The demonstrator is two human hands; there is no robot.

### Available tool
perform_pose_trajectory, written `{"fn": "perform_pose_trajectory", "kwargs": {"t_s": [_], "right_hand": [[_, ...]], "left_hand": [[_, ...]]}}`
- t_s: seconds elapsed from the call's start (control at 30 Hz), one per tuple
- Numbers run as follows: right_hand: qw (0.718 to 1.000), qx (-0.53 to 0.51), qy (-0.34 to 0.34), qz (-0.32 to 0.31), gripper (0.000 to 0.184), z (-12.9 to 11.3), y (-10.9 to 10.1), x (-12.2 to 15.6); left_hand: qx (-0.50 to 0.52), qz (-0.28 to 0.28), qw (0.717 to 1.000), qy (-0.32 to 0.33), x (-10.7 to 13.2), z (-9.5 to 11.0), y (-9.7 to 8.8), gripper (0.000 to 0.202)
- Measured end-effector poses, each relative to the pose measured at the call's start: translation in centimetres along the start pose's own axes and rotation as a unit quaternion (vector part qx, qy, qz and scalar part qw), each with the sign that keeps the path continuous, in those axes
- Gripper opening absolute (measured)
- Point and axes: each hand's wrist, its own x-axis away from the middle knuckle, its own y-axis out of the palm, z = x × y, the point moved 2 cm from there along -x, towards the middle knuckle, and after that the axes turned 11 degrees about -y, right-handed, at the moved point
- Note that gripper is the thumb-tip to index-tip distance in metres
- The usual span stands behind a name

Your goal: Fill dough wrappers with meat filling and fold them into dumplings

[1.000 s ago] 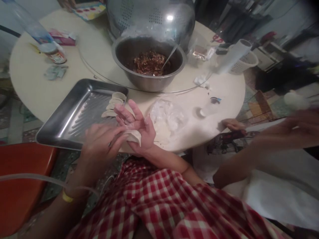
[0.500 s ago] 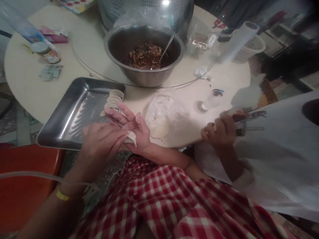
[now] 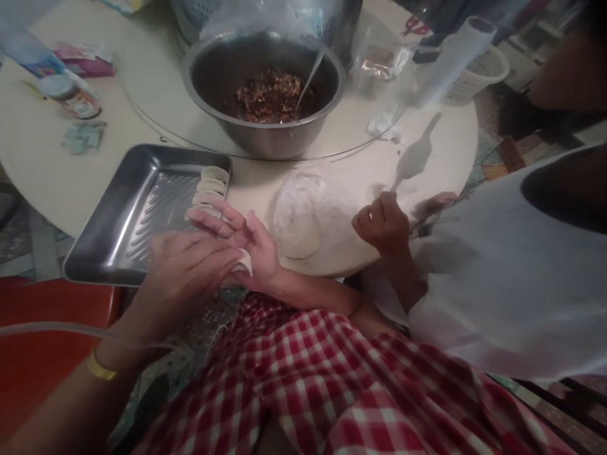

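A small folded dumpling (image 3: 243,261) lies in the palm of my right hand (image 3: 260,253), which is turned up with its fingers spread. My left hand (image 3: 190,268), with a yellow band at the wrist, reaches over it and pinches the dumpling's edge. The left fingers hide part of the dumpling and palm. Just beyond my hands, several finished dumplings (image 3: 211,185) stand in a row along the right side of a metal tray (image 3: 137,208). A round dough wrapper (image 3: 300,237) lies on the table to the right of my right hand.
Behind the tray stands a steel bowl (image 3: 279,136) of dark minced filling with a spoon (image 3: 310,79). At the right, a person in white has a hand (image 3: 385,222) over the table (image 3: 450,145). A jar (image 3: 71,95) stands left; a white basket (image 3: 478,72) is back right.
The view has shifted slightly. My hands keep hold of the dumpling with little change. The other person's hand has moved left over the table.
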Motion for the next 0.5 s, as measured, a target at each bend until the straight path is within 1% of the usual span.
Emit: {"fn": "perform_pose_trajectory", "kwargs": {"t_s": [0.07, 0.1, 0.13, 0.27, 0.43, 0.5], "right_hand": [[1.0, -0.004, 0.01, 0.001, 0.073, 0.01, 0.05, -0.03], [1.0, -0.004, 0.016, 0.003, 0.075, -0.02, 0.09, -0.03], [1.0, -0.002, 0.023, 0.006, 0.073, -0.07, 0.13, -0.02], [0.999, 0.012, 0.03, 0.019, 0.051, -0.31, 0.09, 0.01], [1.0, -0.011, 0.009, 0.001, 0.045, -0.12, -0.22, -0.14], [0.999, -0.032, 0.009, 0.009, 0.048, 0.14, -0.43, -0.25]], "left_hand": [[-0.006, -0.005, 1.0, -0.005, 0.2, -0.3, 0.06, 0.025], [-0.01, -0.011, 1.0, -0.006, 0.32, -0.4, 0.13, 0.028], [-0.013, -0.018, 1.0, -0.004, 0.43, -0.47, 0.22, 0.029], [-0.021, -0.026, 0.999, 0.009, 0.61, -0.48, 0.52, 0.025], [-0.031, -0.021, 0.999, 0.022, 0.48, -0.61, 0.31, 0.028], [-0.036, -0.025, 0.998, 0.033, 0.28, -0.51, 0.11, 0.03]]}}
